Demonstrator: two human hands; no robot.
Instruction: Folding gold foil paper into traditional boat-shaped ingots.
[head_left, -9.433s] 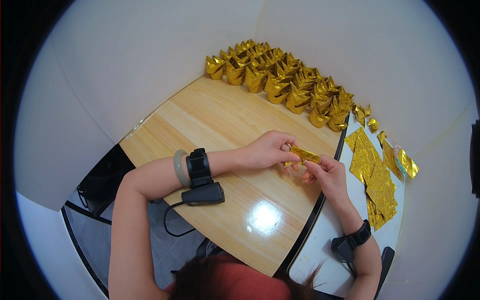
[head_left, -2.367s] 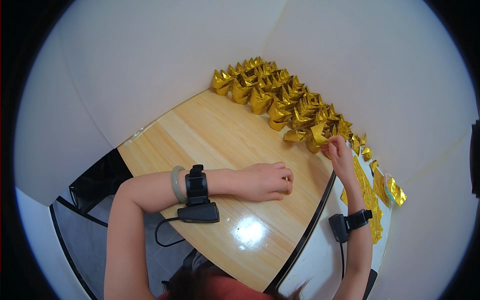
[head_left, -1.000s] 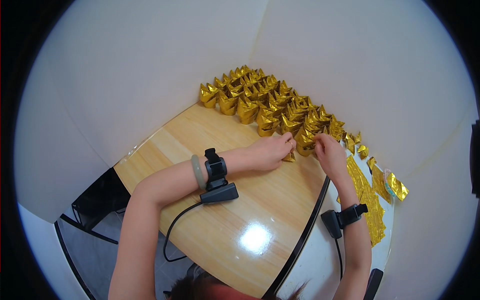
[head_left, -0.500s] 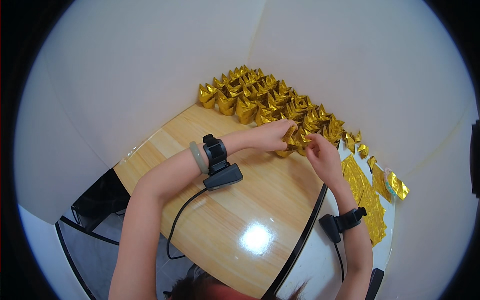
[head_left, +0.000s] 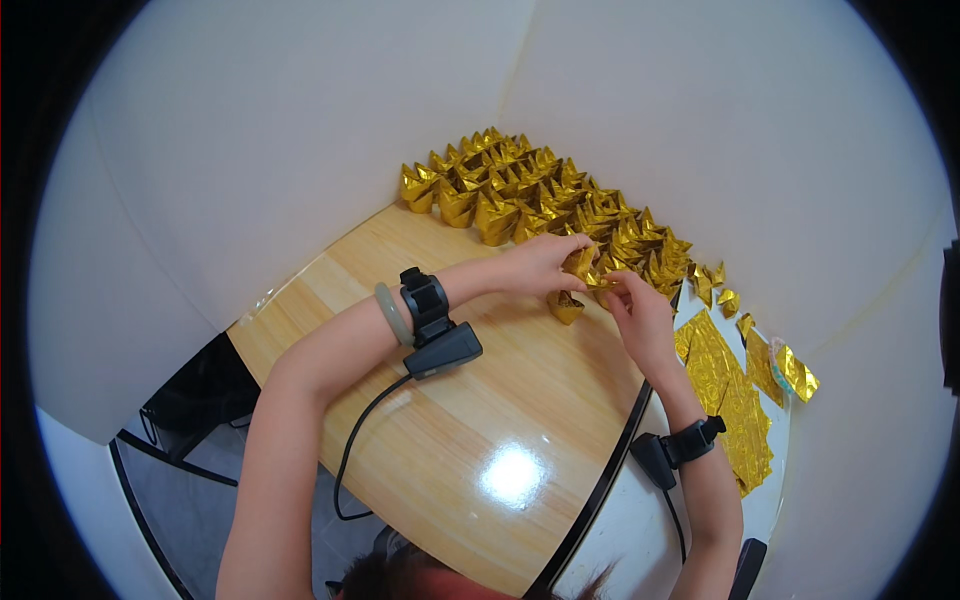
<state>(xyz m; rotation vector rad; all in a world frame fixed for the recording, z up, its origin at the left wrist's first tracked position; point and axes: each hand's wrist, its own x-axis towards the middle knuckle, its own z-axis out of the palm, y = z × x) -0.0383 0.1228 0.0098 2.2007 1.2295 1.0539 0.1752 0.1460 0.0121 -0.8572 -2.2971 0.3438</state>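
Both hands work at a folded gold foil-paper ingot point(head_left: 582, 262) at the near edge of a crowd of similar pieces. My left hand point(head_left: 542, 265) grips its left side, thumb below and fingers above. From the right, my right hand point(head_left: 645, 318) pinches its lower right tip between thumb and fingertips. Just below the left fingers another gold paper ingot point(head_left: 567, 310) stands on the wooden tabletop. Behind the hands, many pointed gold paper ingots point(head_left: 497, 215) stand packed in rows.
The wood-grain table point(head_left: 440, 430) meets a white surface point(head_left: 610, 540) at right, along a black edge. Flat gold foil sheets point(head_left: 735, 400) and small folded gold pieces point(head_left: 728, 302) lie there. White walls point(head_left: 300, 120) enclose the back. Each wrist wears a black cabled device point(head_left: 445, 350).
My right hand has moved slightly left, closing in on the ingot in my left hand. The ingot has tilted a little, and the one below now shows more fully.
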